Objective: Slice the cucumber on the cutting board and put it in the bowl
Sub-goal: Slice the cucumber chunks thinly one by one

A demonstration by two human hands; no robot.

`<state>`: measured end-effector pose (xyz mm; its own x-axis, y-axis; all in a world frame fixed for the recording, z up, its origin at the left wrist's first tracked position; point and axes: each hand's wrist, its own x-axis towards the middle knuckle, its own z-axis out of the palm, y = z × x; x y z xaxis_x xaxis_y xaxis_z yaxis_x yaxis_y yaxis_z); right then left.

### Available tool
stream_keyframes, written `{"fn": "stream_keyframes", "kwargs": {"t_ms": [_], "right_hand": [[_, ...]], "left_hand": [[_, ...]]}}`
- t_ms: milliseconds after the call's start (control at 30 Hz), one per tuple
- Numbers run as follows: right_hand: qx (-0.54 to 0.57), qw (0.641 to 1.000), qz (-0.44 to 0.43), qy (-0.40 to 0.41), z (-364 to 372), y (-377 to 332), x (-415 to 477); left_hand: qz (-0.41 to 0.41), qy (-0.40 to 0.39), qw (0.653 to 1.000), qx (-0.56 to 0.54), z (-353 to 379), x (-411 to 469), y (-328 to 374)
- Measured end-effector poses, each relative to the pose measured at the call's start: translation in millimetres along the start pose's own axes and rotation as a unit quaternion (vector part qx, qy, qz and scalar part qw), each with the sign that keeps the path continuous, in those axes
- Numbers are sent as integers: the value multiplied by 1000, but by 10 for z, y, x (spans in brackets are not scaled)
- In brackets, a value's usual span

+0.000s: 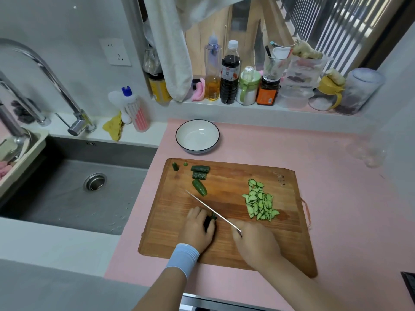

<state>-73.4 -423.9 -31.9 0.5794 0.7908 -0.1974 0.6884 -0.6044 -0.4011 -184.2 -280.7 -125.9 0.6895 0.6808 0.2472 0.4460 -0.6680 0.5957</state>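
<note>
Wooden cutting board (224,243): lies on the pink tabletop (336,176), just right of the sink (78,187).
Left hand (197,230): fingers curled, grip closed over a dark green cucumber piece (212,217) pressed onto the near-left part of the board; a pale blue wristband (183,258) sits at the wrist.
Right hand (256,241): grip closed around the handle of a knife (211,212); the handle itself is hidden inside the hand.
Knife blade: runs diagonally from the right hand toward the far left, passing right beside the held cucumber piece; whether the edge touches the piece cannot be told.
Cucumber slices (260,203): thin half-rounds heaped on the right part of the board, well apart from the hands.
Uncut pieces (199,176): three short chunks lie on the far-left part of the board, with two small end bits (175,166) near the far-left corner.
Bowl (197,135): white with a dark rim, stands on the tabletop just beyond the far edge of the board; nothing shows inside it.
Ledge (224,106): far side, carrying bottles and jars.
Faucet (45,70): arches over the sink at far left.
</note>
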Motion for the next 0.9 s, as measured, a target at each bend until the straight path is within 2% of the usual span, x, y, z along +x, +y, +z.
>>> {"fn": "stream_keyframes", "kwargs": {"t_ms": [200,333,600,667,800,900], "right_hand": [[52,998,34,-4,-91,39,193],[24,999,28,1,-142,106,250],[-18,996,-60,56,38,109,71],[-59,993,-82,65,95,93,-7],[-118,987,-73,75,132,77,-105],[-82,991,-73,78,111,70,-170]], "left_hand": [[14,-20,1000,-1,-20,50,-54],[17,5,1000,-12,22,23,-40],[16,52,998,-26,85,-29,21],[23,49,998,-39,86,-30,7],[24,45,998,-42,89,-33,-21],[20,45,998,-40,85,-35,-19]]}}
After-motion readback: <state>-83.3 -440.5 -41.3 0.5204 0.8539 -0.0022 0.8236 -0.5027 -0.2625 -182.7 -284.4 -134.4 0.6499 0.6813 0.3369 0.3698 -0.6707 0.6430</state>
